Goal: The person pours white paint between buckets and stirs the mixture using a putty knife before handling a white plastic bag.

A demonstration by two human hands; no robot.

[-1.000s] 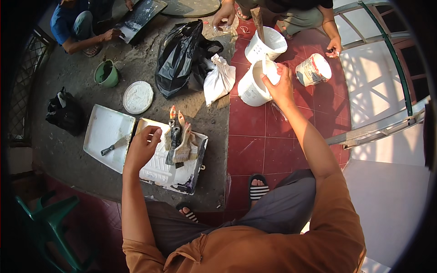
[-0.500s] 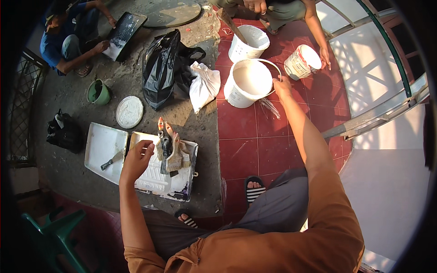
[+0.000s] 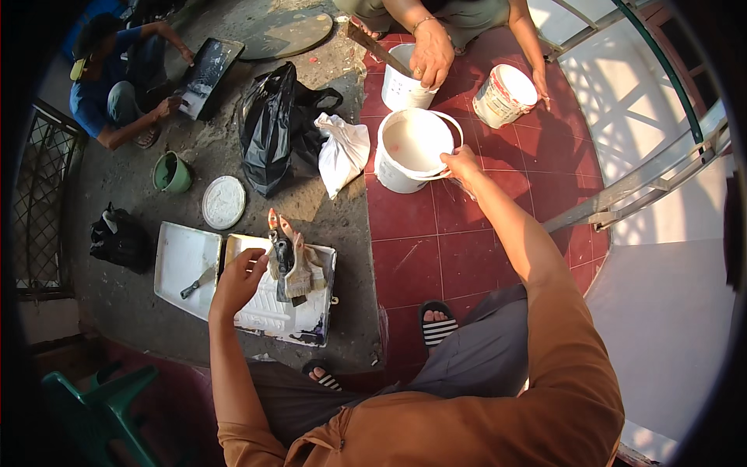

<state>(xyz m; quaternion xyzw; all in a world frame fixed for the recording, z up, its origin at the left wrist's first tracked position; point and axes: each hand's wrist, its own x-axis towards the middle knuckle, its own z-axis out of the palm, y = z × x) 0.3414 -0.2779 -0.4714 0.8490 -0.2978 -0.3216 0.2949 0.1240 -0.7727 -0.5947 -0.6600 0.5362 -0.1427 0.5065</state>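
Observation:
My right hand (image 3: 461, 163) is closed on the handle of a white bucket (image 3: 398, 175) at its right side. Pale paint or a similar whitish liquid fills much of the bucket, which stands on red tiles. Above a white paint tray (image 3: 261, 315) hovers my left hand (image 3: 240, 282), fingers loosely bent and apart, holding nothing. Beside that hand, several paintbrushes (image 3: 297, 280) lie bundled on the tray, their handles pointing away from me. A second white tray (image 3: 177, 253) adjoins it on the left and bears a scraper (image 3: 198, 282).
Across from me a person's hand (image 3: 433, 56) reaches over another white bucket (image 3: 405, 92) holding a wooden stick (image 3: 373, 48). A smaller pail (image 3: 502, 101) stands right. Black bag (image 3: 264, 132), white sack (image 3: 342, 156), round lid (image 3: 224, 202) and green pail (image 3: 171, 173) lie left. Another person holds a black tray (image 3: 210, 74).
The bucket in my right hand has shifted slightly left and nearer. The other person's hand has come down over the back bucket. My left hand has barely moved.

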